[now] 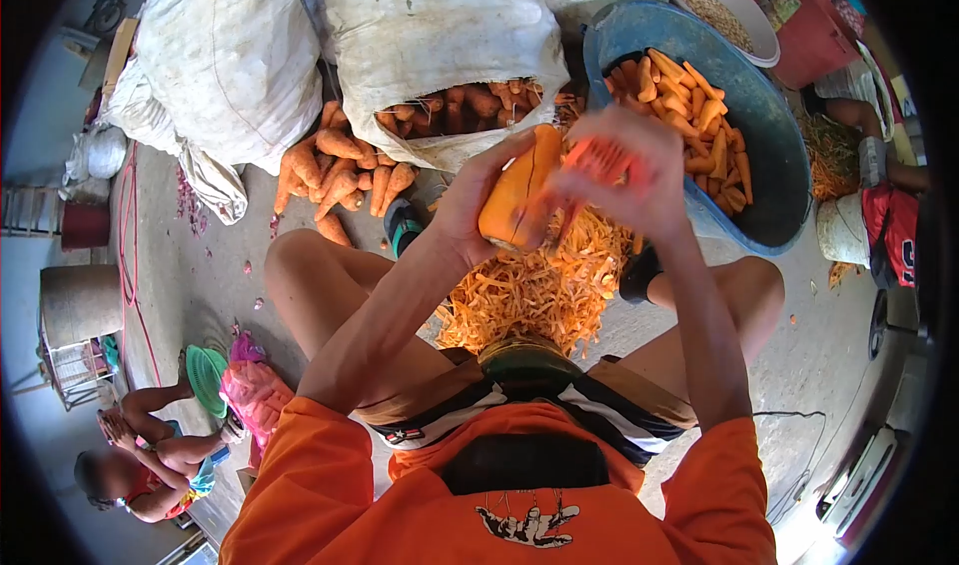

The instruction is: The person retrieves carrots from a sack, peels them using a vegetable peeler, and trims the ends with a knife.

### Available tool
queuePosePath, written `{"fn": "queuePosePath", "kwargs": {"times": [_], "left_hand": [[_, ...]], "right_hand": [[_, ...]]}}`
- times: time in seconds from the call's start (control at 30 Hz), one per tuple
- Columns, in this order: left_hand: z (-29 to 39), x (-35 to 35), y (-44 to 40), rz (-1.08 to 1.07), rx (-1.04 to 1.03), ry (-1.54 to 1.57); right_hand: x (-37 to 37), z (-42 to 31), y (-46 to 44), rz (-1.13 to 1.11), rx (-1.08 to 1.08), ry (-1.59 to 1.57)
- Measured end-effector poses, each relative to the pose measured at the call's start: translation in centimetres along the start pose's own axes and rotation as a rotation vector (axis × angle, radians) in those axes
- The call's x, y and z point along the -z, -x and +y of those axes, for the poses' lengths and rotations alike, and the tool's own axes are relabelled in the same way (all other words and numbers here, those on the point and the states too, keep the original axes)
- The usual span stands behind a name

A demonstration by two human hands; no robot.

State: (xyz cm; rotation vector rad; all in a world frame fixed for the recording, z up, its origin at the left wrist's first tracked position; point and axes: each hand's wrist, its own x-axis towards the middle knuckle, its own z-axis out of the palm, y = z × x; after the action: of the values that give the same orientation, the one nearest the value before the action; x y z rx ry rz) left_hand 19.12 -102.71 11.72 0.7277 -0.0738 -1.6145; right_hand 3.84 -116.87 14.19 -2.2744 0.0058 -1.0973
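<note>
My left hand (468, 200) is closed around a thick carrot (517, 193), which is tilted with one end up and has dark cracks along its side. My right hand (644, 150), smeared by motion, grips a red peeler (602, 157) against the right side of the carrot. Below both hands lies a heap of orange carrot peelings (529, 300) between my legs.
A blue tub (764, 180) of peeled carrots (714, 125) stands front right. An open white sack (440, 45) holds unpeeled carrots, and more loose carrots (340, 170) lie beside it. One person (165, 465) sits at the left; another person's red garment (889, 230) shows right.
</note>
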Motion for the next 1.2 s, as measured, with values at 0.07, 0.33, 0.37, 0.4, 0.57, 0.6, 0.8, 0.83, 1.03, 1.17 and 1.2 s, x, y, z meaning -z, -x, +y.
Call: {"fn": "queuePosePath", "kwargs": {"times": [0.07,0.33,0.37,0.4,0.57,0.6,0.8,0.83,1.03,1.17,1.2], "left_hand": [[0.0,0.4,-0.2,0.023,0.0,0.044],[0.6,0.3,0.3,0.055,-0.011,-0.127],[0.4,0.5,0.0,0.072,-0.038,-0.118],[0.4,0.3,-0.1,0.086,-0.065,-0.11],[-0.4,1.2,0.0,0.104,-0.028,-0.177],[-0.2,1.7,0.0,0.107,-0.017,-0.194],[0.9,2.0,-0.4,-0.113,-0.031,0.037],[1.0,1.8,-0.2,-0.092,-0.035,0.026],[0.1,1.7,-0.2,-0.089,0.081,0.089],[0.5,2.1,-0.5,-0.156,0.084,0.147],[0.5,2.6,-0.7,-0.205,0.072,0.145]], "right_hand": [[0.0,0.3,-0.3,-0.037,0.033,0.013],[1.4,5.5,0.3,0.332,-0.484,-0.228],[0.5,3.5,0.7,0.204,-0.386,-0.223],[-0.1,2.1,0.6,0.077,-0.286,-0.215],[0.8,5.5,0.5,0.083,-0.229,0.123],[1.7,6.7,0.8,0.144,-0.411,0.256],[0.0,1.0,0.3,0.141,-0.49,-0.603],[-0.2,0.5,-0.1,0.138,-0.485,-0.606],[1.1,4.6,0.7,0.152,-0.431,-0.331],[0.6,3.5,0.5,0.189,-0.365,-0.175],[-0.1,1.7,0.4,0.122,-0.23,-0.214]]}}
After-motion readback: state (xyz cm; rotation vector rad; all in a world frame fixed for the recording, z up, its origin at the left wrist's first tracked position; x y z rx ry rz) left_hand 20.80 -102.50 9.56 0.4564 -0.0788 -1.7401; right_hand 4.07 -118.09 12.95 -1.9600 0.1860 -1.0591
